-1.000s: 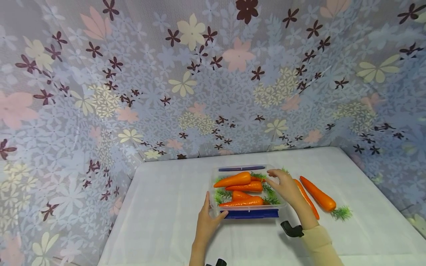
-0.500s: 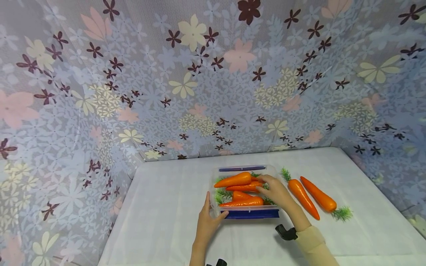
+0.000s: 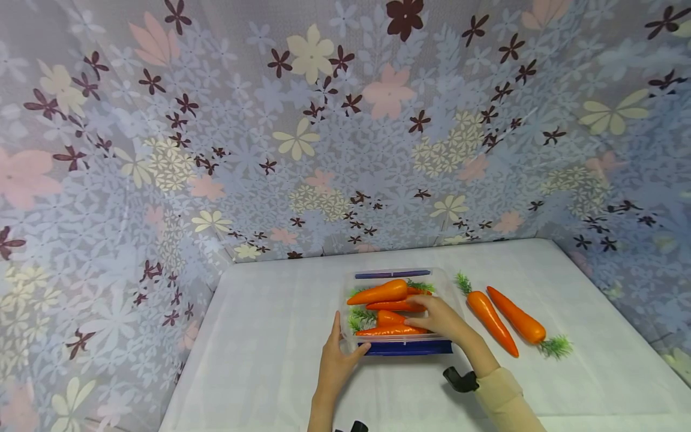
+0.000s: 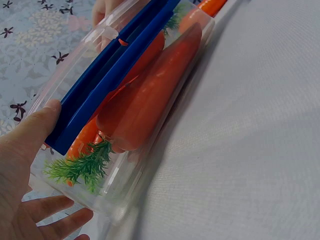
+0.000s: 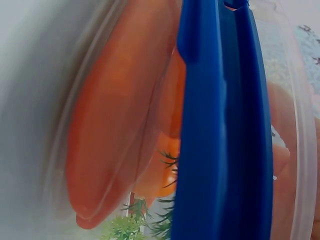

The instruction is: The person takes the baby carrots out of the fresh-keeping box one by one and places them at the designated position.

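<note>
A clear plastic food container (image 3: 388,338) with a blue latch (image 3: 407,348) stands on the white cloth, holding several artificial carrots (image 3: 378,293) with green tops. My left hand (image 3: 336,365) grips its front left corner. In the left wrist view the thumb rests on the blue latch (image 4: 97,95), with the fingers beside the wall. My right hand (image 3: 441,318) reaches over the right side into the container. Its fingertips lie spread on carrots near the middle. The right wrist view looks through the wall at a carrot (image 5: 115,115); that hand is mostly hidden there.
Two more carrots lie right of the container: a nearer one (image 3: 491,321) with its top pointing back, and another (image 3: 515,315) with its top towards the front. A second blue latch (image 3: 392,274) is at the back. Flowered curtain (image 3: 345,150) surrounds the table.
My right hand has moved from the container's right rim inward, then slightly forward over the carrots. The left hand, the container and the carrots show no clear movement.
</note>
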`<state>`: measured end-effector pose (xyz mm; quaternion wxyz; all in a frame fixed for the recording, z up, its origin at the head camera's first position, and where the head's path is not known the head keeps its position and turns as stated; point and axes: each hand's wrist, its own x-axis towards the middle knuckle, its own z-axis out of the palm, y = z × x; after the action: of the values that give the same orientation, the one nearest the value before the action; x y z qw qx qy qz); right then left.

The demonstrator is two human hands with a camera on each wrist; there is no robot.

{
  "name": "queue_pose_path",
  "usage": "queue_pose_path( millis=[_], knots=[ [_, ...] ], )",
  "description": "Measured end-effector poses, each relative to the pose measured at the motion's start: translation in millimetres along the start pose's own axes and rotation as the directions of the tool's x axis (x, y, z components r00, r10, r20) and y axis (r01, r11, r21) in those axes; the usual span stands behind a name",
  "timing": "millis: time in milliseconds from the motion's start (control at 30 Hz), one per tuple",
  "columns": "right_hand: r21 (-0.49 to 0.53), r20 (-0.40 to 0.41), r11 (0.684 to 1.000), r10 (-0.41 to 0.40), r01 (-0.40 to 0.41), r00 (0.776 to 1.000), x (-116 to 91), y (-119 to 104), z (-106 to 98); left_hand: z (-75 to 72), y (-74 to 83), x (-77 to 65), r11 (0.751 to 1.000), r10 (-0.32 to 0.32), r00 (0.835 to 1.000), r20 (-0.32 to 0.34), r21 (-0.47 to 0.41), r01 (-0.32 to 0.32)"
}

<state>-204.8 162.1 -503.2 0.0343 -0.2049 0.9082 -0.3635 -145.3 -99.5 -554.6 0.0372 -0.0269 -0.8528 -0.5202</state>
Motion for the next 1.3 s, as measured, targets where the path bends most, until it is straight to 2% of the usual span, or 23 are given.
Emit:
queue_pose_path(
  millis=[367,633,1100,1300],
  knots=[
    [0.062,0.091,0.997,-0.054,0.049,0.994,1,8,2,-0.1,-1.3,-0.1,1.0,0.011,1.0,-0.008,-0.005,-0.011],
    [0.083,0.157,0.992,-0.104,0.092,0.982,5,13,0,0.1,-2.4,-0.4,1.0,0.023,1.0,-0.018,-0.003,-0.024],
    [0.107,0.203,0.993,-0.077,0.056,0.976,5,14,-3,-0.4,-0.3,-2.2,1.0,0.019,1.0,-0.016,0.0,-0.019],
    [0.116,0.209,0.99,-0.097,0.074,0.973,6,13,-3,-0.8,0.6,-2.8,1.0,0.02,1.0,-0.012,-0.009,-0.02]
  ],
)
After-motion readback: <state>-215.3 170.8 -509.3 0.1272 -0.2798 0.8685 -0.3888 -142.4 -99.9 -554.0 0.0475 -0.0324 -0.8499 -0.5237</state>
